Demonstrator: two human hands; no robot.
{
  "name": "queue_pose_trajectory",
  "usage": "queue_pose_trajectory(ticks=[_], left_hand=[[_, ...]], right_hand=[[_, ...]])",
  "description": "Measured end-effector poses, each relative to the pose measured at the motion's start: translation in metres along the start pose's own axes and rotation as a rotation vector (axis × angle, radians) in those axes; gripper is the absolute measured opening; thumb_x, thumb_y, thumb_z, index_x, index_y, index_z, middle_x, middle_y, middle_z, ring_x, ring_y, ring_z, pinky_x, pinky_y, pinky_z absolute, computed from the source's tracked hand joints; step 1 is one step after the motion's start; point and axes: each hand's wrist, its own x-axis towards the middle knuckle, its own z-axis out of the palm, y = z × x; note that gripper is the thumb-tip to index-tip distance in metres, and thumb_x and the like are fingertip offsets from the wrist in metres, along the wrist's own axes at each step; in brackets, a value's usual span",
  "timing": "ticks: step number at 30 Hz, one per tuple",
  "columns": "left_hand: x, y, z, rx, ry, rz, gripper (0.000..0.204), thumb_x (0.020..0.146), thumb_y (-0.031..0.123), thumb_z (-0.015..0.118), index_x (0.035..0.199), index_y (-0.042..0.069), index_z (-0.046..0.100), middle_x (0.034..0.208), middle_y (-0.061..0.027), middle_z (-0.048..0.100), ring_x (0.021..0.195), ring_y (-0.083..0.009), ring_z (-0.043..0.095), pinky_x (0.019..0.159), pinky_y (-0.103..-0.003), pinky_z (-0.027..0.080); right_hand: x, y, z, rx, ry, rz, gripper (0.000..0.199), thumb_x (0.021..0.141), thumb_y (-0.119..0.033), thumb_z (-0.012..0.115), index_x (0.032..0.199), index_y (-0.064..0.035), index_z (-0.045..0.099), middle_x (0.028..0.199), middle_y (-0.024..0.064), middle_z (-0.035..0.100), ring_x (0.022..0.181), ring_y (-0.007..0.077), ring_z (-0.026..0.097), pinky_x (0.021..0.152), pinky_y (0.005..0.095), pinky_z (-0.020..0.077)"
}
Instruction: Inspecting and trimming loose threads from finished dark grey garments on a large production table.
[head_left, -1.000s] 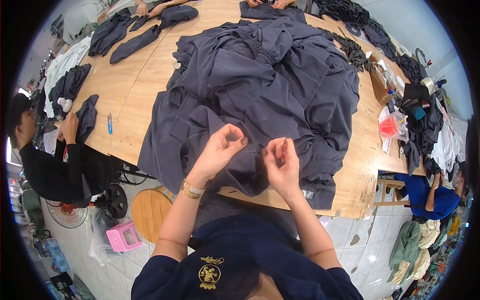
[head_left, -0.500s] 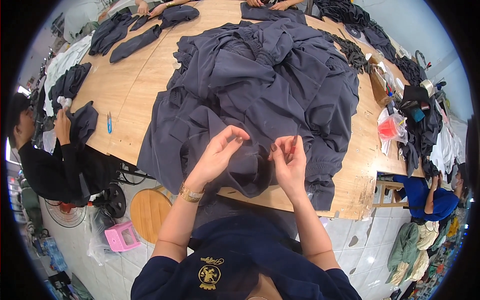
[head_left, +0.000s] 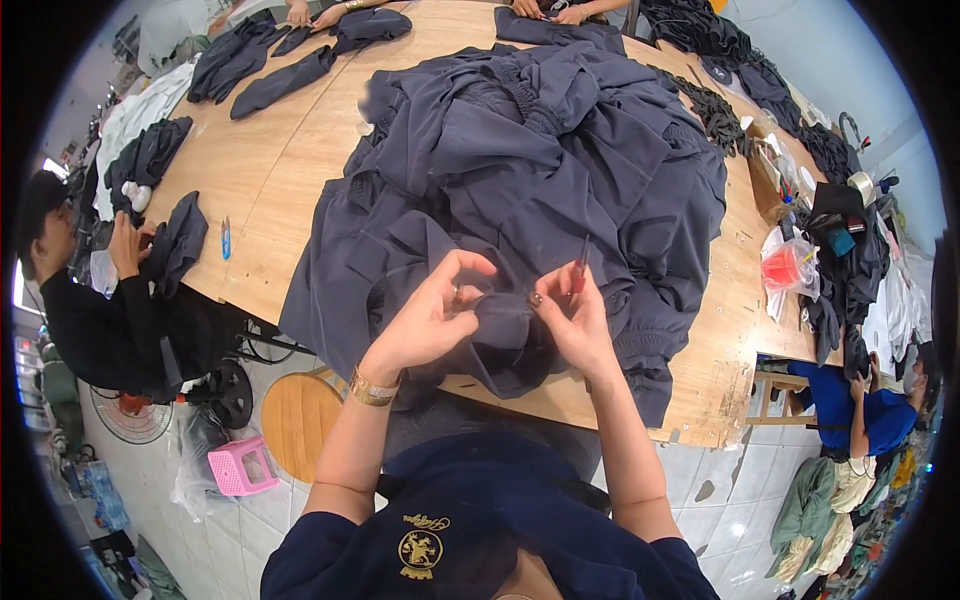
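A large heap of dark grey garments lies before me, some with gathered elastic edges. My left hand, with a gold band at the wrist, is over the near side of the heap. Its thumb and forefinger curve apart with a gap between them; the lower fingers are partly hidden. Close by on the right, my right hand grips a small red-handled tool with a thin dark tip pointing away from me. Its exact kind is too small to make out. Right thumb and fingertips touch the raised cloth between both hands.
Blue thread snips lie on the wooden table at left. A plastic bag with something red sits at right. Co-workers handle dark cloth around the table. A round wooden stool stands below my left arm.
My left thumb has moved down and away from the forefinger, opening a wider gap. My right hand has stayed near its place with the red-handled tool. The view has shifted slightly.
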Motion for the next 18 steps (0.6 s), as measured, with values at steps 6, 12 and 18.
queue_pose_trajectory(ticks=[6, 12, 18], left_hand=[[0.000, -0.009, -0.005, -0.129, 0.064, 0.066, 0.036, 0.083, -0.006, 0.044, 0.118, 0.004, 0.041, 0.089, 0.0018, 0.054, 0.075, -0.0019, 0.047, 0.067, -0.018, 0.039], [0.002, -0.018, -0.005, -0.152, 0.041, 0.057, 0.033, 0.085, -0.003, 0.045, 0.117, 0.005, 0.042, 0.090, 0.0015, 0.053, 0.076, -0.0007, 0.047, 0.066, -0.017, 0.037], [0.001, -0.016, -0.003, -0.234, 0.104, 0.068, 0.031, 0.085, -0.003, 0.044, 0.115, 0.004, 0.043, 0.089, 0.0010, 0.053, 0.076, -0.0020, 0.048, 0.069, -0.018, 0.039]], right_hand=[[-0.006, -0.020, 0.014, -0.218, 0.083, -0.130, 0.027, 0.077, 0.009, 0.056, 0.082, -0.0048, 0.034, 0.086, 0.0067, 0.053, 0.082, 0.0129, 0.049, 0.074, 0.0237, 0.0402], [-0.004, -0.023, 0.025, -0.476, -0.092, -0.404, 0.027, 0.069, 0.007, 0.063, 0.090, -0.0036, 0.050, 0.091, 0.0076, 0.055, 0.089, 0.0256, 0.051, 0.078, 0.0321, 0.0383], [-0.005, -0.013, 0.024, -0.273, 0.158, -0.283, 0.025, 0.079, 0.009, 0.058, 0.081, -0.0045, 0.037, 0.083, 0.0082, 0.056, 0.072, 0.0130, 0.052, 0.063, 0.0226, 0.0415]])
